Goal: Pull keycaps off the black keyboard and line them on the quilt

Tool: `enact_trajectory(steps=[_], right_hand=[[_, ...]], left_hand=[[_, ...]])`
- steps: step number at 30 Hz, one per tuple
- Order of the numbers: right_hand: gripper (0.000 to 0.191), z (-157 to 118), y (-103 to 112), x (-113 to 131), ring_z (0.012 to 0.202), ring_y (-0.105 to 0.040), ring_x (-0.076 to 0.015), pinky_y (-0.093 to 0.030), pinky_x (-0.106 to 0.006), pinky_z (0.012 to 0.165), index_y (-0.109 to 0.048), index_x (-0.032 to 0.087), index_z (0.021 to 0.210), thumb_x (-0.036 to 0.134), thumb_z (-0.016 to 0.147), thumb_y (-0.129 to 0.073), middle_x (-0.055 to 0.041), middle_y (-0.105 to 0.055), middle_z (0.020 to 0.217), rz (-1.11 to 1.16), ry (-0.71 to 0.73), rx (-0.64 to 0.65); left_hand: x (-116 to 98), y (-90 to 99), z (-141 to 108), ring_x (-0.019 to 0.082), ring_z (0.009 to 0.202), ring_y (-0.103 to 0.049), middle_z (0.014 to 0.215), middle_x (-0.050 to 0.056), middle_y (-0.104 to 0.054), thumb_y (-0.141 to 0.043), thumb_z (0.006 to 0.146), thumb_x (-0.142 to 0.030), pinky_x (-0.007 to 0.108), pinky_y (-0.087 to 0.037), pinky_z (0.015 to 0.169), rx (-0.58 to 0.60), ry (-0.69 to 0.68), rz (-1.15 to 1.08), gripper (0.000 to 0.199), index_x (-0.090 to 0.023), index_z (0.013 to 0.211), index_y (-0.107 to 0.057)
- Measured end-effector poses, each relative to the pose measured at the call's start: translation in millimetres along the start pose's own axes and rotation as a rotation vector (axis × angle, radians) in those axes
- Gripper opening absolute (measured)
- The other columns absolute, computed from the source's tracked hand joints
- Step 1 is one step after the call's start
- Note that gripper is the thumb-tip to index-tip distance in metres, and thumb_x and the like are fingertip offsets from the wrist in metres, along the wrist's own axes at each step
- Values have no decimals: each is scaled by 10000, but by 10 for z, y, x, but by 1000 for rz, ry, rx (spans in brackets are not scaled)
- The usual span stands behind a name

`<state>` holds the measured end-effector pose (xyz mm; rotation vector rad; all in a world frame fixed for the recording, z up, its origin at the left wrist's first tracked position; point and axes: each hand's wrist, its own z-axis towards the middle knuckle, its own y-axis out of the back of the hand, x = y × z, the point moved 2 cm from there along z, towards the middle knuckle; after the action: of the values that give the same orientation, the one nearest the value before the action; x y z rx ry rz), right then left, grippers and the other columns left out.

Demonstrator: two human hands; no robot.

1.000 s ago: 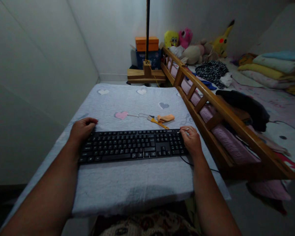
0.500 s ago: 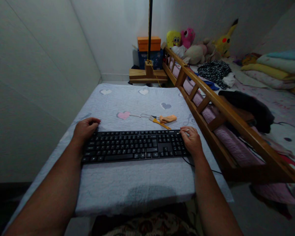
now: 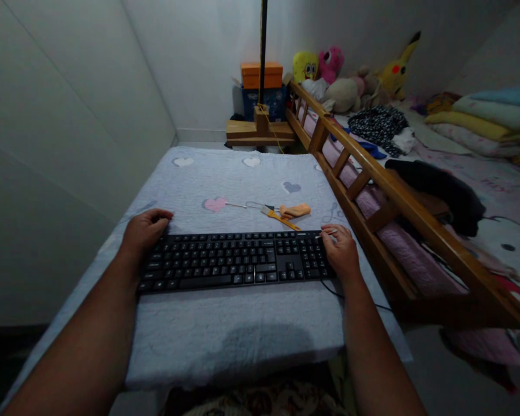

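Observation:
A black keyboard lies across the cloth-covered table in front of me. My left hand is at its upper left corner, with curled fingers gripping that end; the fingertips are partly hidden. At the opposite end, my right hand pinches a thin white stick that looks like a cotton swab, over the upper right corner. The hand also rests against the keyboard's right edge. Just behind the keyboard lie a small brush with a yellow handle, an orange folded cloth and another cotton swab.
A black cable runs off to the right from beneath the keyboard. Along the table's right side stands a wooden bed rail, with bedding and plush toys beyond. A wooden stand with a dark pole and an orange box are at the back.
The keyboard's left end has shifted slightly left and nearer to me, together with my left hand. My right hand stays at the right end with the swab. The view has moved a little.

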<state>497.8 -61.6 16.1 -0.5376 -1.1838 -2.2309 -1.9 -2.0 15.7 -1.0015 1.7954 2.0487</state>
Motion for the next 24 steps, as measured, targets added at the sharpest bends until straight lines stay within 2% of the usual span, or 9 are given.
enact_trajectory(steps=[4,8,24], right_hand=[[157,3,-19,11,975,-652,-258,-477,-454,931,-650,232,766,252,884,-548,-82,-738,944,3,21,6],[167,-4,-30,46,977,-648,-257,-473,-456,937,-655,238,770,241,889,-538,-76,-736,943,17,32,24],[153,-17,-19,128,999,-635,-264,-461,-465,958,-627,247,725,231,857,-549,-72,-732,962,26,42,62]], left_hand=[[7,-8,16,244,812,-625,901,71,-711,-528,640,-400,351,-498,805,-5,-14,-6,496,-140,1010,-734],[6,-5,10,239,765,-614,853,49,-707,-536,644,-407,353,-506,772,-2,-1,4,485,-159,1011,-735],[6,-7,2,229,756,-611,852,48,-715,-550,643,-419,363,-521,796,-8,-17,-5,485,-157,1004,-742]])
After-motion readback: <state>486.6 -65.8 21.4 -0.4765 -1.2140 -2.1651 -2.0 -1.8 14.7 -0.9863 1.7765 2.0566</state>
